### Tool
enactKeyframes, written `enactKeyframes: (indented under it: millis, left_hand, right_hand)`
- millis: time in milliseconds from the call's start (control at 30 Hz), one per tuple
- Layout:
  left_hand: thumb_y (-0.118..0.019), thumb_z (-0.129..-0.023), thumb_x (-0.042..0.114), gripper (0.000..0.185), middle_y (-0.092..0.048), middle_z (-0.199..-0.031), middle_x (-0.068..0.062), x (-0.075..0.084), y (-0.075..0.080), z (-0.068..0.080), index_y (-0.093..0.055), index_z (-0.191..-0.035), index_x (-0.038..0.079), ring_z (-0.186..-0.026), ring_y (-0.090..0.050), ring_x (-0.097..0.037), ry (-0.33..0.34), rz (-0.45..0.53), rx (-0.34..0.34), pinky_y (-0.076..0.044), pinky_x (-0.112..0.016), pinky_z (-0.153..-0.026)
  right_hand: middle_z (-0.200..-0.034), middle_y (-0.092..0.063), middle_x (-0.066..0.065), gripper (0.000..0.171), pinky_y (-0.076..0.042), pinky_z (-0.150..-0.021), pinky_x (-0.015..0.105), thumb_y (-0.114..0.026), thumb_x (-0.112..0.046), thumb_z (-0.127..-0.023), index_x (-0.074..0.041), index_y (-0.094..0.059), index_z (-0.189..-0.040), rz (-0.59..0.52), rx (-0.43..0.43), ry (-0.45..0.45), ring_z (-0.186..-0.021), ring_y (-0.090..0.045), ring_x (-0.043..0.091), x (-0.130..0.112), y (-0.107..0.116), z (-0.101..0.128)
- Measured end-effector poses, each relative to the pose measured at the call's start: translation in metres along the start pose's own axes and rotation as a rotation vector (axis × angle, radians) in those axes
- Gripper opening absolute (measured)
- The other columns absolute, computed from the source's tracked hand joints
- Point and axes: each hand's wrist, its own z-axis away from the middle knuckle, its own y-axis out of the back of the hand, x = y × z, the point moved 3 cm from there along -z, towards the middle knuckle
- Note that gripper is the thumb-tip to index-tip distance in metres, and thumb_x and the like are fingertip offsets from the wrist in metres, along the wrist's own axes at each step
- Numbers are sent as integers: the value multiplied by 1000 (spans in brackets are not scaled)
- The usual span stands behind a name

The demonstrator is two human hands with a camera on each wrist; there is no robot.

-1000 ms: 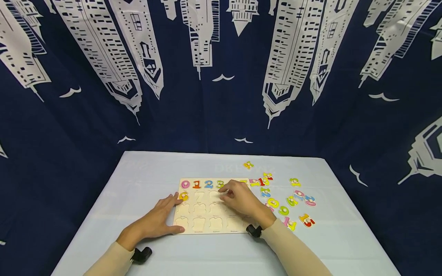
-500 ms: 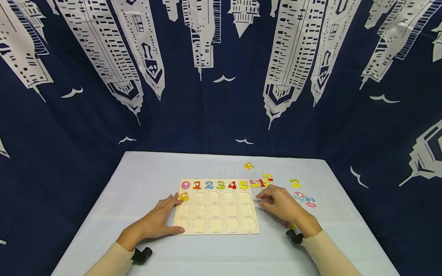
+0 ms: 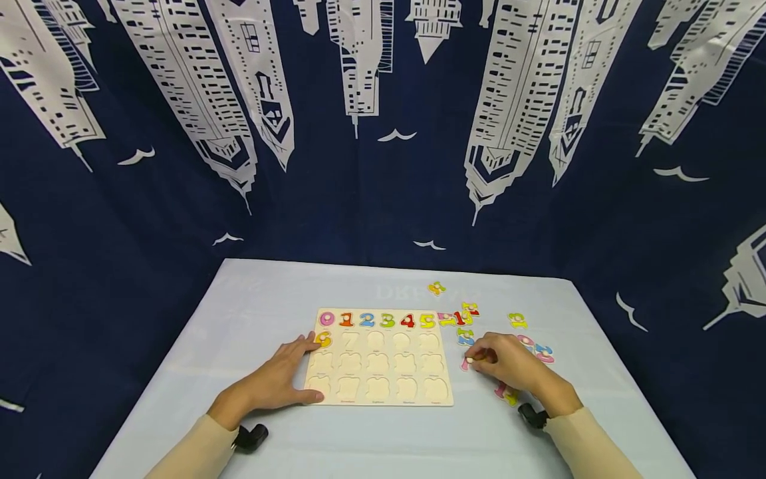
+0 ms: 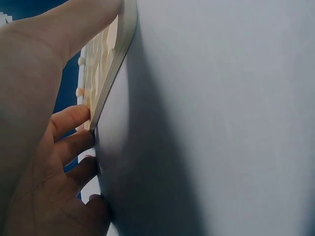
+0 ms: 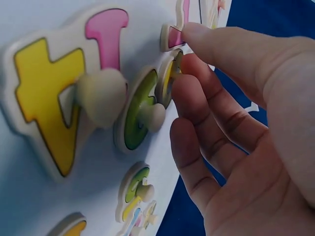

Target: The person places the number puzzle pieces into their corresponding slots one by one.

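My left hand (image 3: 272, 379) rests with spread fingers on the left edge of a wooden number puzzle board (image 3: 383, 403). Its thumb lies at the near corner and a fingertip by the orange-yellow 6 (image 3: 324, 339). Number pieces 0 to 5 fill the board's top row, and the rest of the recesses are bare. Right of the board, my right hand (image 3: 509, 362) pinches the knob of a pink number piece (image 3: 465, 364) between thumb and forefinger. In the right wrist view the thumb overlaps that pink piece (image 5: 174, 38), whose full shape is hidden.
Several loose knobbed pieces lie beyond and under the right hand, including a pink and yellow 14 (image 5: 47, 98) and a green piece (image 5: 135, 118). A blue and green piece (image 3: 465, 336) lies near the board's right edge. Dark blue cloth (image 3: 359, 199) hangs behind the white table (image 3: 269, 299).
My right hand has left the board, uncovering the 4 and 5, and moved right to the pink piece among the loose ones. My left hand stays on the board's edge.
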Motion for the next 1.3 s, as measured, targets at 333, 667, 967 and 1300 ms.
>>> enactKeyframes:
  millis: [333, 667, 967, 1300]
  left_hand:
    - [-96, -92, 60, 108, -26, -195, -16, 0, 0, -1, -48, -174, 9, -179, -28, -51, 4, 9, -3, -32, -73, -143]
    - [-96, -93, 59, 108, -26, -195, -16, -1, 0, -2, -48, -174, 7, -179, -29, -51, -4, 1, -9, -33, -73, -142]
    - [-97, -91, 59, 108, -26, -196, -14, -3, -1, -2, -49, -175, 10, -179, -29, -49, 18, 5, -9, -34, -73, -142]
    - [-98, -91, 59, 109, -26, -196, -13, -4, -1, -3, -48, -175, 10, -179, -29, -48, 25, 3, -2, -35, -72, -142]
  right_hand:
    - [-89, -68, -13, 9, -51, -71, 19, -93, -16, -101, -22, -89, -106, 15, 31, -10, -79, -56, 1, 6, -7, -5]
    - [-87, -65, -13, 12, -48, -67, 21, -96, -19, -98, -25, -86, -102, 29, 104, -11, -77, -54, 2, -3, -4, -3]
    - [-103, -77, -9, 15, -55, -74, 22, -97, -14, -97, -22, -86, -103, -23, 190, 69, -84, -61, 2, -27, -10, -15]
    - [-103, -80, -6, 12, -59, -76, 25, -94, -10, -98, -18, -85, -102, -80, 189, 125, -85, -67, 4, -65, -28, -52]
